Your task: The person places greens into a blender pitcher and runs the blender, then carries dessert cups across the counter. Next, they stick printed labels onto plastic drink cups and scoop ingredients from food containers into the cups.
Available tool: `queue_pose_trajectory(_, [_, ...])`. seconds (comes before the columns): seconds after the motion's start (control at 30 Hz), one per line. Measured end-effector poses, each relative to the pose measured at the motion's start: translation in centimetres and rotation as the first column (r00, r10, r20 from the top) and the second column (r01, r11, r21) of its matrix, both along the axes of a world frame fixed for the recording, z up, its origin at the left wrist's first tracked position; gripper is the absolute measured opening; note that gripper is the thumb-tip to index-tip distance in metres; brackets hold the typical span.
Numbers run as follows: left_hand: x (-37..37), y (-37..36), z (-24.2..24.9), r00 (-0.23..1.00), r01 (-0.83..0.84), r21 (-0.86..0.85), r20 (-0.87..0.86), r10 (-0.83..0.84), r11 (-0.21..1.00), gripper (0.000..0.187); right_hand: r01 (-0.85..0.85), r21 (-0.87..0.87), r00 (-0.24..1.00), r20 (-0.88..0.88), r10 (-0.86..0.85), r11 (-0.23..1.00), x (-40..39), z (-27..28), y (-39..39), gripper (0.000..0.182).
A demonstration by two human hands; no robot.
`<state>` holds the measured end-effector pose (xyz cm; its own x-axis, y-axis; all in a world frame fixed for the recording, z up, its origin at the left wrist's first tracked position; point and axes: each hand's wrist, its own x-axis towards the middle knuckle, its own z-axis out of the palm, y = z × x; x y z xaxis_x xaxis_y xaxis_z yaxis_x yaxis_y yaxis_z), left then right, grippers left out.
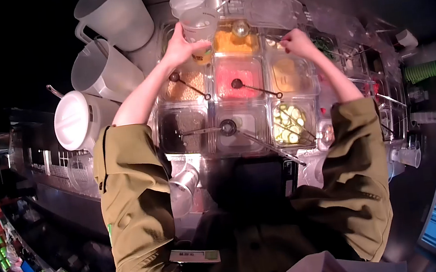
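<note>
My left hand (181, 48) is closed around a clear plastic cup (200, 25), tilted above the back row of food containers. Something yellow-orange shows near the cup's lower end; whether it is inside is hard to tell. My right hand (298, 43) is closed in a pinch at the back right. From its fingers a thin handle seems to run left to the round metal bowl of a ladle (240, 28). That bowl is over a container of orange-yellow food (234, 42). In front lie a container of pink-red food (238, 82) and a tan one (290, 74).
Nearer me are tubs of beige grains (186, 87), dark food (184, 129) and pale green slices (288, 123). Spoons with long handles lie across several tubs. Large pitchers (119, 17) and a white lidded container (73, 121) stand left. Green cups (428, 71) are stacked far right.
</note>
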<state>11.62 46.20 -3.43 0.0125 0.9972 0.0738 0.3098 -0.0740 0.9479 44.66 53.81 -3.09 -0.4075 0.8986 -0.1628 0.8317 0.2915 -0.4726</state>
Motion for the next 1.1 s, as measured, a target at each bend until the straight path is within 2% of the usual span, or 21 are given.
queue_pose_trajectory(0.03, [-0.4, -0.2, 0.1, 1.0, 0.017, 0.002, -0.002, -0.017, 1.0, 0.076, 0.015, -0.028, 0.997, 0.07, -0.013, 0.999, -0.6, -2.7, 0.4, 0.023])
queue_pose_trajectory(0.1, [-1.0, -1.0, 0.1, 0.999, 0.034, -0.011, -0.021, -0.034, 0.999, 0.076, -0.004, 0.274, 0.949, 0.305, -0.083, 0.962, -2.1, -5.7, -0.9, 0.017])
queue_pose_trajectory(0.17, [-2.1, -1.6, 0.5, 0.997, 0.031, -0.035, -0.068, -0.034, 0.999, 0.075, -0.224, 0.513, 0.939, 0.342, 0.042, 0.829, -4.0, -5.0, -3.7, 0.02])
queue_pose_trajectory(0.2, [-2.3, -2.0, 0.9, 0.998, 0.051, -0.021, -0.03, -0.052, 0.998, 0.075, -0.323, 0.612, 0.924, 0.37, 0.1, 0.722, -4.9, -4.8, -5.3, 0.022])
queue_pose_trajectory(0.23, [-2.5, -2.5, 1.1, 0.998, 0.04, -0.038, -0.036, -0.042, 0.998, 0.075, -0.399, 0.643, 0.911, 0.358, 0.203, 0.654, -5.6, -7.0, -6.9, 0.023])
queue_pose_trajectory(0.27, [-2.6, -2.7, 1.5, 0.999, 0.032, -0.05, -0.043, -0.034, 0.998, 0.074, -0.42, 0.468, 0.888, 0.387, 0.247, 0.778, -7.0, -5.9, -10.1, 0.023])
queue_pose_trajectory(0.3, [-2.6, -2.9, 1.7, 0.998, 0.023, -0.058, -0.05, -0.026, 0.998, 0.074, -0.438, 0.206, 0.774, 0.582, 0.25, 0.875, -7.7, -7.0, -10.9, 0.018])
queue_pose_trajectory(0.33, [-2.7, -3.1, 1.5, 0.996, 0.018, -0.054, -0.088, -0.023, 0.998, 0.075, -0.452, 0.152, 0.733, 0.625, 0.269, 0.879, -8.0, -7.9, -11.2, 0.016])
queue_pose_trajectory(0.43, [-2.9, -3.8, 2.0, 0.98, -0.006, -0.05, -0.201, -0.005, 0.999, 0.076, -0.217, 0.112, 0.885, 0.442, 0.147, 0.97, -9.5, -8.2, -10.7, 0.018])
queue_pose_trajectory(0.47, [-2.9, -4.3, 2.3, 0.974, -0.015, -0.069, -0.228, -0.001, 0.998, 0.077, -0.276, 0.235, 0.902, 0.398, 0.166, 0.932, -9.7, -9.2, -10.3, 0.018])
queue_pose_trajectory(0.57, [-3.2, -5.0, 1.6, 0.96, -0.025, -0.085, -0.28, 0.0, 0.996, 0.081, -0.391, 0.197, 0.857, 0.435, 0.277, 0.899, -11.5, -10.5, -9.7, 0.017])
queue_pose_trajectory(0.6, [-3.5, -5.0, 1.7, 0.955, -0.029, -0.078, -0.295, 0.004, 0.997, 0.082, -0.402, 0.264, 0.871, 0.405, 0.278, 0.877, -11.9, -10.1, -10.1, 0.015])
queue_pose_trajectory(0.7, [-4.0, -5.6, 1.7, 0.928, -0.021, -0.054, -0.372, -0.001, 0.998, 0.084, -0.52, 0.058, 0.785, 0.426, 0.45, 0.852, -11.2, -8.2, -11.3, 0.013])
queue_pose_trajectory(0.8, [-4.0, -5.8, 1.4, 0.873, -0.043, -0.031, -0.487, 0.023, 0.999, 0.085, -0.527, 0.115, 0.838, 0.236, 0.492, 0.842, -9.3, -8.3, -11.2, 0.013])
queue_pose_trajectory(0.83, [-4.1, -5.7, 0.8, 0.86, -0.007, 0.013, -0.51, 0.013, 1.0, 0.085, -0.494, 0.062, 0.867, 0.115, 0.486, 0.867, -8.5, -8.5, -10.8, 0.014])
queue_pose_trajectory(0.9, [-4.2, -5.6, -0.6, 0.829, 0.068, 0.103, -0.559, 0.001, 0.992, 0.085, -0.439, -0.049, 0.893, -0.131, 0.43, 0.897, -7.1, -9.4, -9.1, 0.017])
queue_pose_trajectory(0.93, [-4.0, -5.7, -0.6, 0.829, 0.077, 0.083, -0.559, -0.018, 0.994, 0.085, -0.4, -0.126, 0.898, -0.253, 0.361, 0.908, -6.4, -10.2, -8.4, 0.017])
queue_pose_trajectory(0.97, [-3.8, -5.9, -0.5, 0.829, 0.087, 0.063, -0.558, -0.037, 0.994, 0.085, -0.315, -0.266, 0.919, -0.323, 0.224, 0.911, -5.4, -10.9, -8.2, 0.016])
queue_pose_trajectory(1.03, [-3.6, -5.8, -0.7, 0.808, 0.12, 0.044, -0.585, -0.071, 0.992, 0.085, -0.164, -0.538, 0.915, -0.396, -0.076, 0.827, -4.5, -9.2, -8.7, 0.014])
queue_pose_trajectory(1.1, [-3.9, -5.3, -1.9, 0.765, 0.165, 0.045, -0.637, -0.098, 0.985, 0.085, -0.155, -0.494, 0.87, -0.479, -0.118, 0.856, -3.8, -6.8, -9.5, 0.015])
